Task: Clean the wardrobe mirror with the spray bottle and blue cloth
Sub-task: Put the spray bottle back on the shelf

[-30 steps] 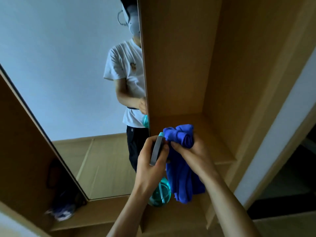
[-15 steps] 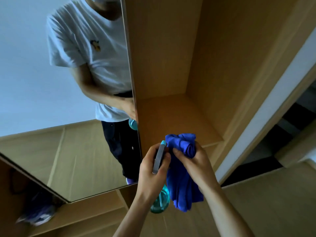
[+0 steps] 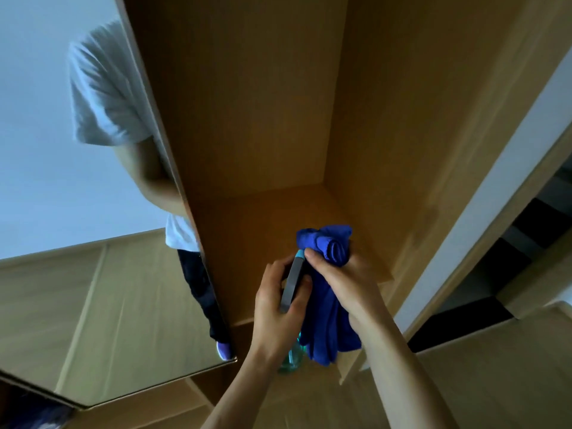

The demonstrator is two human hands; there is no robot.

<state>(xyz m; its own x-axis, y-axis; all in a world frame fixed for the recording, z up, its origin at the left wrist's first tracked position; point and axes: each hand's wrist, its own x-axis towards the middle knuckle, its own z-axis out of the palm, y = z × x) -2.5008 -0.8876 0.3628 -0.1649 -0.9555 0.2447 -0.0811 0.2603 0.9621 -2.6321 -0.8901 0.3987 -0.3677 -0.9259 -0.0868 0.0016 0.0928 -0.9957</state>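
Honestly, spray bottle [image 3: 292, 286] (probably slick) is gripped round its neck by left hand [image 3: 277, 311]; soft blue cloth [image 3: 328, 246], at 3 o'clock, clutched by right hand [image 3: 346, 283].

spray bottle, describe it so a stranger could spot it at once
Look low in view, before the open wooden wardrobe. The left hand there grips the spray bottle: grey head, see-through teal body below the palm, unlike the soft blue cloth beside it.

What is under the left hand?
Only a small teal part of the spray bottle shows below the left hand. The rest of its body is covered by that hand and by the hanging blue cloth, which the right hand grips.
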